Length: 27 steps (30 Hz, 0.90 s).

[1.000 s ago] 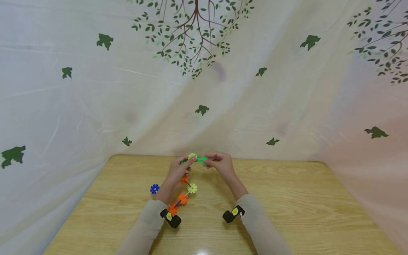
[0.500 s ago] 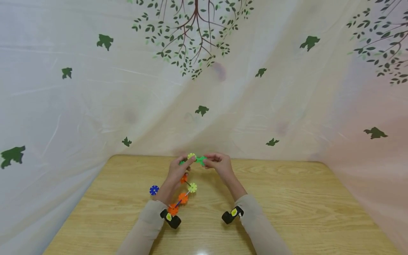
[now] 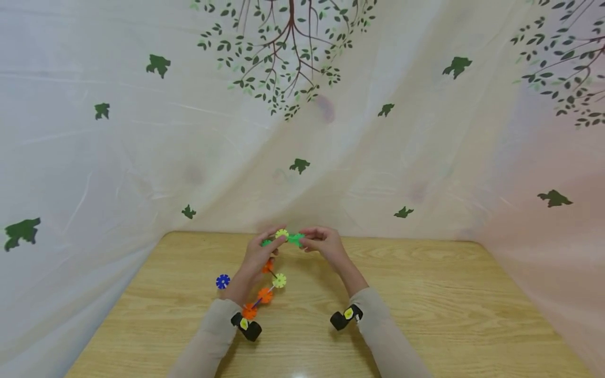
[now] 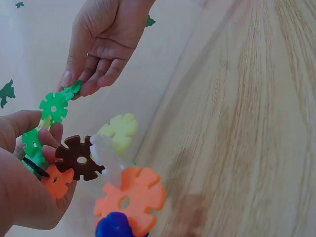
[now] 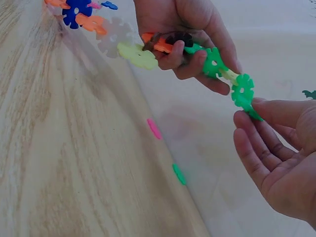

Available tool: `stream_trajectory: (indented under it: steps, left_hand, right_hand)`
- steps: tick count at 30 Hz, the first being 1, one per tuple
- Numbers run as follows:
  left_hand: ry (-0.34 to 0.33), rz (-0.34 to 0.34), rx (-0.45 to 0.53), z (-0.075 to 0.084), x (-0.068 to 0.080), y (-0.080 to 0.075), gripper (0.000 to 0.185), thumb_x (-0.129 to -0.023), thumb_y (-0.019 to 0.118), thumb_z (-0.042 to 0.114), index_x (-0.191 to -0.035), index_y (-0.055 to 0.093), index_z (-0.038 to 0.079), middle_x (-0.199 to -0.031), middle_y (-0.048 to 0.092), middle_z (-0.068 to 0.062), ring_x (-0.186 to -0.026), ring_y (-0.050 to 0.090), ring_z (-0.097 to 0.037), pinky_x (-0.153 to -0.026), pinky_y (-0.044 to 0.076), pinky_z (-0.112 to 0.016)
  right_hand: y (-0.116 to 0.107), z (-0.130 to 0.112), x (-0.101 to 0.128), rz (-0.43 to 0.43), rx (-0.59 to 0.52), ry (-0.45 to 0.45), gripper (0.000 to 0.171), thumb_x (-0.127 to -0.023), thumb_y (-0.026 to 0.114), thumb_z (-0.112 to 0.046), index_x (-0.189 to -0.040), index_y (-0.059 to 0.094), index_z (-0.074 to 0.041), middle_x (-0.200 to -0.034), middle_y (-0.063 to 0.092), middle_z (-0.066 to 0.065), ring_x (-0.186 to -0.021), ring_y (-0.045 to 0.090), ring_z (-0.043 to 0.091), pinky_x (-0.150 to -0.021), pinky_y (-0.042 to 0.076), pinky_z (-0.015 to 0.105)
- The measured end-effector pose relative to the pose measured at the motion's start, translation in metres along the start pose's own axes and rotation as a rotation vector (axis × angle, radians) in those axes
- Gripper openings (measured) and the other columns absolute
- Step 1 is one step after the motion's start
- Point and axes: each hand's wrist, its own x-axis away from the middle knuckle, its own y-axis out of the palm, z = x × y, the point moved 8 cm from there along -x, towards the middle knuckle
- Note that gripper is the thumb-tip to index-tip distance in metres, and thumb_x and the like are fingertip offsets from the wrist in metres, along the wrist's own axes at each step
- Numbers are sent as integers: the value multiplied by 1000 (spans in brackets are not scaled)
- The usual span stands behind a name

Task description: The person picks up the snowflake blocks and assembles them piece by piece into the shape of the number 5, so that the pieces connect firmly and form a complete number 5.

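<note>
- Left hand (image 3: 259, 255): fingers curled round the near part of a chain of snowflake discs (image 3: 269, 278), held above the wooden worktop (image 3: 425, 304).
- Right hand (image 3: 326, 245): thumb and fingertips pinch the green end disc (image 4: 54, 106) of the chain; remaining fingers relaxed.
- Chain: green and yellow discs span between both hands; orange, yellow and brown discs trail from the left hand toward its wrist.
- Blue disc (image 3: 222, 281): lies on the worktop, left of the chain, apart from it.
- Leaf-printed curtain (image 3: 302, 105): hangs behind the worktop.

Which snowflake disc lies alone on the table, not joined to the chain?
The blue disc, left of the left hand; the other discs interlock in the held chain.
</note>
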Motion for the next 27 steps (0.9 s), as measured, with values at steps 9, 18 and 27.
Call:
stream_trajectory:
  steps: [9,18,27]
  left_hand:
    - [-6,5,-28,2,7,-22,33,-86,68,29,-119,64,26,-90,55,-5,-69,47,-14,-46,37,-19]
    - [-22,-39,-47,13,19,-35,36,-89,65,25,-125,60,21,-94,53,-7,-66,48,-12,-47,38,-20]
    - [-10,18,-53,0,15,-48,38,-86,67,34,-122,61,25,-95,55,0,-71,49,-13,-49,39,-17]
  right_hand:
    - [3,3,-8,-128,143,-43,34,-86,65,-3,-118,59,9,-101,63,29,-82,66,21,-77,54,49]
    - [3,23,-26,-156,364,-83,28,-85,65,-1,-112,62,7,-92,66,24,-78,64,19,-73,55,39]
    - [11,48,-45,-247,615,-90,32,-79,71,0,-110,63,4,-97,65,19,-88,62,25,-78,52,28]
